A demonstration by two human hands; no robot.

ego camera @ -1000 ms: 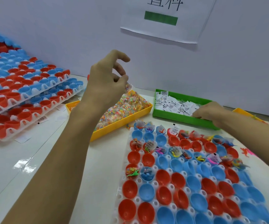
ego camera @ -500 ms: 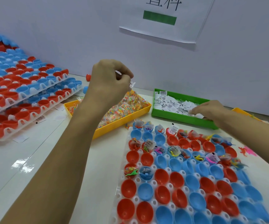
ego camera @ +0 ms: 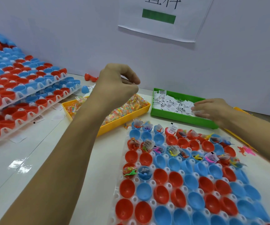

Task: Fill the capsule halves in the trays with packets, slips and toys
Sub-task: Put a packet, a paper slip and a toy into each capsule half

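The left hand (ego camera: 118, 85) hangs above the packet bin (ego camera: 123, 122); stacked trays (ego camera: 25, 98) lie to its left. The right hand (ego camera: 212, 109) rests in the slip bin (ego camera: 179, 118), with the capsule tray (ego camera: 147, 198) before it.

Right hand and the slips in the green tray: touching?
Touching. The head view shows the right hand lying palm down in the green tray, its fingertips resting on the pile of white slips, with no gap showing.

Bright, even overhead light; soft shadows. Glare patches on glossy table (ego camera: 19, 165). Wide-angle bending at edges; slight softness throughout.
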